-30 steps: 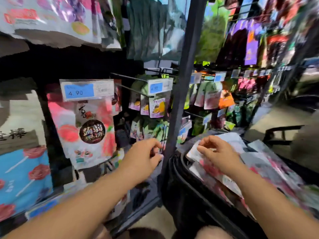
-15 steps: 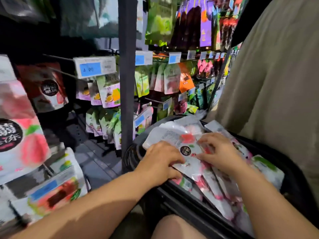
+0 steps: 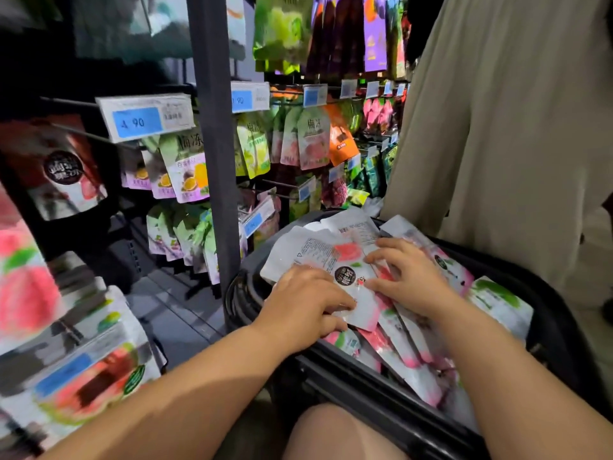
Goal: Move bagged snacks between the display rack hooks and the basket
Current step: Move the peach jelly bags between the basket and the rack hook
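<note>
A black basket (image 3: 358,370) sits at my knees, filled with several white-and-pink snack bags. On top of the pile lies one bag with a round black logo (image 3: 335,263). My left hand (image 3: 305,300) presses down on its near left edge, fingers curled over the bag. Spread flat, my right hand (image 3: 408,277) lies on the bag's right side. Both hands touch this bag; neither lifts it. The display rack hooks (image 3: 83,136) stick out at the left, carrying hanging bags (image 3: 189,174) and a blue price tag reading 4.90 (image 3: 146,117).
A dark vertical rack post (image 3: 215,154) stands between the hooks and the basket. A person in beige clothing (image 3: 497,127) stands close behind the basket at the right. More bags hang on rows farther back (image 3: 311,137). Boxed snacks (image 3: 83,376) sit low at the left.
My view swung from the rack toward the basket. My left hand came off the rack side and landed on the top bag beside my right hand; both now rest on it.
</note>
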A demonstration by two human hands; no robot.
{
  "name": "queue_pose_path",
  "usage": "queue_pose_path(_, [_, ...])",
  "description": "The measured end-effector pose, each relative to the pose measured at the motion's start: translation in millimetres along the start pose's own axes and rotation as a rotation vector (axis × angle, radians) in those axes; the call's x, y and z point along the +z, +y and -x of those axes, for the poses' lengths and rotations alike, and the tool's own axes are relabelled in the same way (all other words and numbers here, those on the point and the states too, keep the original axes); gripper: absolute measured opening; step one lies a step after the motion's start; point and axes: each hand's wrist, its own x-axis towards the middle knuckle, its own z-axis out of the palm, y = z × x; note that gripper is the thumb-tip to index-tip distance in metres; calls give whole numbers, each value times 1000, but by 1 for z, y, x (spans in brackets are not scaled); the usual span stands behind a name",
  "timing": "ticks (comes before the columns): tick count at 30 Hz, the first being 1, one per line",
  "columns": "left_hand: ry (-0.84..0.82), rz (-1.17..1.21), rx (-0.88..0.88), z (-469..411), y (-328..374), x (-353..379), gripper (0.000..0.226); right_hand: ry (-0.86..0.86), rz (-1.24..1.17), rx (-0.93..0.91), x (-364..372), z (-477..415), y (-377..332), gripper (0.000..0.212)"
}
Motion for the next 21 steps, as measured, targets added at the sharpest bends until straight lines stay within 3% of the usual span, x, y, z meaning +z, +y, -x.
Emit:
queue_pose_path(3, [-8, -27, 8, -1, 0, 0, 43, -1, -6, -3, 0, 1, -1, 36])
queue_pose_path(10, [97, 10, -13, 2, -2, 7, 24, -19, -6, 8, -1, 2, -3, 34])
queue_pose_path(13, [208, 166, -166, 10, 2, 3, 16, -27, -51, 13, -3, 5, -5, 27])
queue_pose_path(16, [367, 346, -317, 17, 0, -6, 14, 14, -226, -16, -6, 9, -15, 19])
queue_pose_path(21, [558, 602, -393, 17, 6, -46, 21, 74, -701, -71, -13, 21, -42, 44])
